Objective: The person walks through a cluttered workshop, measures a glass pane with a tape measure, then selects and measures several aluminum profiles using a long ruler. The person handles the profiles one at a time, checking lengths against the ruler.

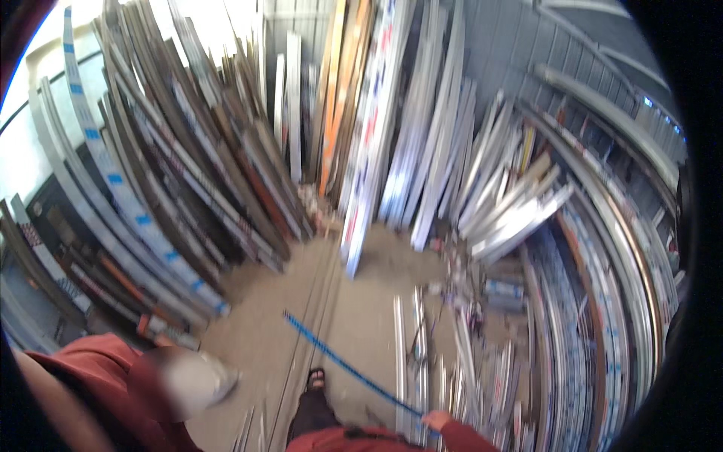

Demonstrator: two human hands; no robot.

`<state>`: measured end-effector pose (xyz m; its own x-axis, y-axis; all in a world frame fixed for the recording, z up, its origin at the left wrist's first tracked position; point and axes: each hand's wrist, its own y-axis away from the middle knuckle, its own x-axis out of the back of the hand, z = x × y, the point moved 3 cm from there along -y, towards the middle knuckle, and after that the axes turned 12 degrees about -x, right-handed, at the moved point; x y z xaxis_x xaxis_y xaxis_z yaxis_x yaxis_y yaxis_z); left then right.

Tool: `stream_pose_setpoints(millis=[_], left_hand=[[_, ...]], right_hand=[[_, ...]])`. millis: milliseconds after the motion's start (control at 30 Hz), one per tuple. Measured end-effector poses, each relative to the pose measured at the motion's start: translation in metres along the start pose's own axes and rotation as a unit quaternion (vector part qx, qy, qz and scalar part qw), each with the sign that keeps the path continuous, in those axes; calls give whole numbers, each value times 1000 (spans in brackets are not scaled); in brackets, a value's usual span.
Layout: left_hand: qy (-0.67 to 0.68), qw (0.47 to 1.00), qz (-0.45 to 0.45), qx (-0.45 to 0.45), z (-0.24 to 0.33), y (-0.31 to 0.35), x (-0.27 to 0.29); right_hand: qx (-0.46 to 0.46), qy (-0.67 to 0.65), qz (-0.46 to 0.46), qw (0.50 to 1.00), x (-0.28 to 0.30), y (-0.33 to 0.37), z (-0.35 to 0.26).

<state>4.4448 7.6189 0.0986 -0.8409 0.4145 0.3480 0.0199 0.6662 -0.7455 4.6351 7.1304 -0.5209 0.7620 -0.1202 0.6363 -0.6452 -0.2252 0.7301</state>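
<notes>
My right hand [437, 419] is closed around one end of a long thin bar with a blue covering [350, 368]. The bar slants up and to the left over the floor, past my sandalled foot [316, 378]. Its far tip hangs or rests near the middle of the floor; I cannot tell whether it touches. Several pale metal profiles [399, 339] lie just beyond and beside that hand. My left hand is out of sight.
At the left stands another person in a maroon top [90, 369]. Tall metal and brown profiles [203, 151] lean along the back and left walls. A rack of long profiles [602, 286] fills the right side. Offcuts and scraps [463, 282] litter the floor before it.
</notes>
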Motion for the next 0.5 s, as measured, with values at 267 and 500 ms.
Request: stream_pose_setpoints(millis=[267, 500], left_hand=[[-1, 996, 92, 20, -185, 54, -97], [27, 997, 70, -5, -292, 96, -215]], right_hand=[[-45, -122, 31, 991, 164, -85, -132], [-128, -231, 77, 961, 221, -145, -144]])
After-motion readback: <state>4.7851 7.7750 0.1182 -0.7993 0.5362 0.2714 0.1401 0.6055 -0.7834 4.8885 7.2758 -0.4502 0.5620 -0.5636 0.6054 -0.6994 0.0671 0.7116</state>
